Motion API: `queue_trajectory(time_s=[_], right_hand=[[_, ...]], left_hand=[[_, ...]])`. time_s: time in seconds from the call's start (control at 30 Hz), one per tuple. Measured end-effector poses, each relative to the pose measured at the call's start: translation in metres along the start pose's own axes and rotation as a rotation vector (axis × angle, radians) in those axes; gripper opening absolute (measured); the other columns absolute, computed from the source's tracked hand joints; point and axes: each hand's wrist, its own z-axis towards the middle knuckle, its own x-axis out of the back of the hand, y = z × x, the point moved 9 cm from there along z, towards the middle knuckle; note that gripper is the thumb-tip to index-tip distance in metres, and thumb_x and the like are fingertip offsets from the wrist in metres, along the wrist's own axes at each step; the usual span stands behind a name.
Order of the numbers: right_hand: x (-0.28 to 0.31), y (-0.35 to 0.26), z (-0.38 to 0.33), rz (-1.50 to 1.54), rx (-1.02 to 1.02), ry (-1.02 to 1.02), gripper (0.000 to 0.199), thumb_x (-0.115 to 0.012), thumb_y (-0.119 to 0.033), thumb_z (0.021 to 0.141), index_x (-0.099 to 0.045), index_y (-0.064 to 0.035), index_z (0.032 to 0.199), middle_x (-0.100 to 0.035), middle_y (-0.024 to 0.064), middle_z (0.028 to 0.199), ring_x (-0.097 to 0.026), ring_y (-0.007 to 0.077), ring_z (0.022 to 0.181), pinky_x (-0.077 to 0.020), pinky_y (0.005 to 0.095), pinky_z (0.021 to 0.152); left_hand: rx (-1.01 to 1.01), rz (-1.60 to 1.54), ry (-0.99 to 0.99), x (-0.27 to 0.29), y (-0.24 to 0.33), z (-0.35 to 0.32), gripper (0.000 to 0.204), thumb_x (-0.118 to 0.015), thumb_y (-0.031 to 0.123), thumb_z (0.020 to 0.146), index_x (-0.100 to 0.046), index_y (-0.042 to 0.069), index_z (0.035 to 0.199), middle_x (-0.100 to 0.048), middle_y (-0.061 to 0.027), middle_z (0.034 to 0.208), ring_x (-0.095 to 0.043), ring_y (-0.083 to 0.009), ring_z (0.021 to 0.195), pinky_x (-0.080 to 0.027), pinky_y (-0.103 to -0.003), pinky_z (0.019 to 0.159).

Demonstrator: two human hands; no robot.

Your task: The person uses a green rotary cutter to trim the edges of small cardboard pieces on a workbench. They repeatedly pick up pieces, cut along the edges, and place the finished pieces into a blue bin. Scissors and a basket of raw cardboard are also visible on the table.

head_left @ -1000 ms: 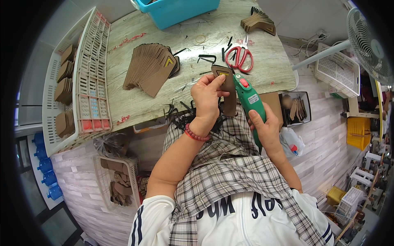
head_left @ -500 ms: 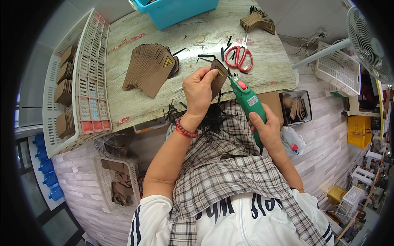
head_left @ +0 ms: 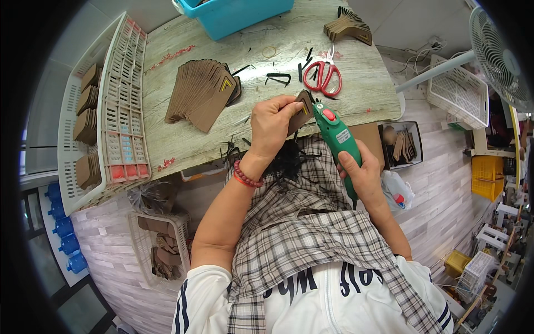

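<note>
Pinched between thumb and fingers of my left hand (head_left: pixel 272 123) is a flat brown piece (head_left: pixel 301 113) with a yellow angled mark and a dark edge. My right hand (head_left: pixel 359 171) wraps around a green electric cutter (head_left: pixel 337 133) with a red switch. The cutter's tip meets the brown piece's right edge or sits just beside it; which, I cannot tell. Black trimmed strips (head_left: pixel 290 161) lie heaped on my checked apron below. Red-handled scissors (head_left: pixel 322 78) rest on the table just beyond the cutter. To the left lies a fanned stack of similar brown pieces (head_left: pixel 200 92).
A blue bin (head_left: pixel 239 19) stands at the table's far edge. Another fanned stack (head_left: pixel 347 28) lies at the far right corner. White plastic baskets (head_left: pixel 125 106) line the left side, and a white fan (head_left: pixel 498 58) stands at right. Black scraps (head_left: pixel 278 79) dot the table (head_left: pixel 250 106).
My left hand has shifted slightly right and turned the brown piece against the cutter's tip. A bent black strip beyond it now shows fully. My right hand has barely moved.
</note>
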Motion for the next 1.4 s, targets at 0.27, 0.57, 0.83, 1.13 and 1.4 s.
queue_trajectory(time_s=[0.27,0.57,0.83,1.13,1.4], right_hand=[[0.003,0.0,0.001,0.023,-0.01,0.002,0.041,-0.067,-0.03,0.09,-0.057,0.0017,0.114,-0.06,0.0011,0.078,-0.052,0.0055,0.06,-0.0446,0.0212,0.054],[0.015,0.012,0.001,0.034,-0.062,0.075,0.037,-0.064,-0.026,0.092,-0.057,0.0002,0.117,-0.058,0.0012,0.079,-0.053,0.006,0.067,-0.0451,0.0206,0.056],[0.002,0.027,0.007,0.011,-0.053,0.04,0.036,-0.064,-0.027,0.091,-0.058,0.0001,0.114,-0.056,0.0004,0.073,-0.05,0.0055,0.059,-0.0412,0.0206,0.052],[-0.013,0.024,0.013,-0.005,-0.011,0.051,0.036,-0.067,-0.026,0.089,-0.059,0.0003,0.113,-0.058,0.0002,0.073,-0.051,0.0055,0.057,-0.0418,0.0213,0.051],[-0.021,0.02,0.014,-0.092,-0.006,-0.004,0.042,-0.069,-0.028,0.087,-0.058,-0.0005,0.116,-0.061,0.0022,0.075,-0.054,0.0078,0.063,-0.0451,0.0246,0.058]], left_hand=[[0.052,0.061,-0.136,-0.009,-0.008,0.0,0.015,-0.067,0.012,0.082,-0.072,-0.001,0.089,-0.067,-0.0021,0.067,-0.057,-0.0061,0.061,-0.045,-0.024,0.056],[-0.03,0.323,0.234,0.125,0.004,-0.009,0.017,-0.064,0.012,0.082,-0.067,-0.004,0.086,-0.064,-0.0073,0.075,-0.057,-0.0121,0.069,-0.045,-0.028,0.064],[0.134,1.214,0.775,0.286,-0.024,-0.031,0.03,-0.073,0.019,0.077,-0.064,0.006,0.102,-0.059,-0.0099,0.1,-0.056,-0.0271,0.098,-0.046,-0.04,0.081],[-0.373,1.066,0.532,0.124,-0.004,0.035,0.024,-0.076,0.015,0.071,-0.061,0.009,0.089,-0.057,-0.0063,0.087,-0.053,-0.0267,0.09,-0.04,-0.04,0.082],[-0.285,0.729,0.518,0.13,-0.013,0.044,0.026,-0.074,0.005,0.069,-0.059,0.007,0.09,-0.054,-0.0056,0.083,-0.051,-0.0264,0.083,-0.041,-0.039,0.079]])
